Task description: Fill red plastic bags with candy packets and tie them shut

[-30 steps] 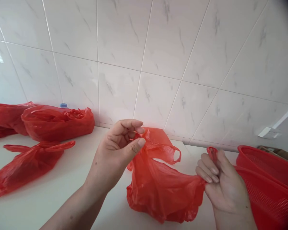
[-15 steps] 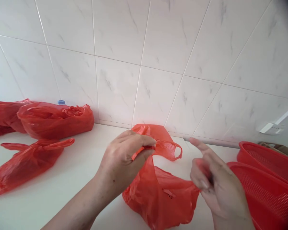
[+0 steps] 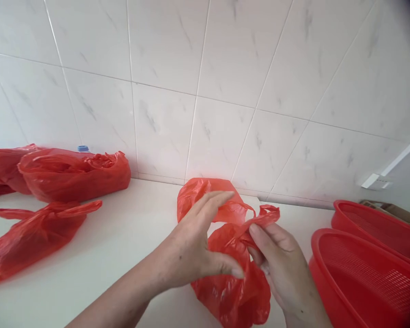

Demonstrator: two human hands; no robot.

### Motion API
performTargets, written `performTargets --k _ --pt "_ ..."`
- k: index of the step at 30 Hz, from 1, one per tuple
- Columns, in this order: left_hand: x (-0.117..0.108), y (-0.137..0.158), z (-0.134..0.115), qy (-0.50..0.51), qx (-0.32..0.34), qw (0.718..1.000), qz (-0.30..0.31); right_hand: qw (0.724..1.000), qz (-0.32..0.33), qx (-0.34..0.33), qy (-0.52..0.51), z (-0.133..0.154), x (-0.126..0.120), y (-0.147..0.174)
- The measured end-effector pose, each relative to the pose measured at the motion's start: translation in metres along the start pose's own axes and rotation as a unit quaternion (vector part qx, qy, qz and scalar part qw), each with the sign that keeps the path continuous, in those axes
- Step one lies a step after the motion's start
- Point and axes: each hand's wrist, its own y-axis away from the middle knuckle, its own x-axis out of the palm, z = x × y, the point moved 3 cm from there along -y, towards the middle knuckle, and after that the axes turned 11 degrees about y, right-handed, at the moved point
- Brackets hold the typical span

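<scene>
A thin red plastic bag (image 3: 234, 296) hangs in front of me over the white table, its top gathered and twisted. My right hand (image 3: 280, 262) pinches that gathered top between thumb and fingers, and a crumpled end sticks out above the grip. Beside it on the left, my left hand (image 3: 201, 246) is open, thumb and fingers spread around the near side of the bag, seemingly without gripping it. Behind both hands a second red plastic bag (image 3: 191, 193) lies flat against the wall, a loop handle on its right side.
On the left lie a knotted red bag (image 3: 37, 232) and full red bags (image 3: 75, 175), with a blue cap (image 3: 83, 148) behind them. Red plastic baskets (image 3: 331, 273) stand at the right, near some cardboard (image 3: 392, 212). A tiled wall (image 3: 164, 127) closes off the white table (image 3: 123, 255).
The left hand has let go of the bag and spread its fingers. My right hand has moved left and now grips the top, which is more bunched together.
</scene>
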Motion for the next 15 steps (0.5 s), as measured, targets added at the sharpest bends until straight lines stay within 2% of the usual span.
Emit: performTargets --k 3,5,8,9,11,13,15 --pt "0.006 -0.004 0.038 0.057 -0.123 0.981 0.135 0.998 -0.030 0.004 -0.050 -0.004 -0.009 -0.005" --pt "0.023 -0.004 0.056 0.123 -0.139 0.962 0.202 0.996 -0.018 0.005 -0.083 -0.005 -0.006 -0.008" --pt "0.066 0.004 0.073 0.240 -0.146 0.918 0.280 0.995 0.012 0.009 -0.096 -0.009 0.003 -0.013" --pt "0.081 0.008 0.077 0.256 -0.151 0.915 0.274 0.995 0.023 0.009 -0.092 -0.011 0.006 -0.014" --pt "0.104 0.015 0.085 0.255 -0.153 0.933 0.204 0.996 0.040 0.010 -0.079 -0.014 0.011 -0.017" --pt "0.117 0.020 0.093 0.241 -0.158 0.949 0.124 0.996 0.050 0.011 -0.072 -0.017 0.012 -0.019" --pt "0.122 0.024 0.102 0.236 -0.179 0.950 0.094 0.996 0.055 0.010 -0.070 -0.018 0.010 -0.020"
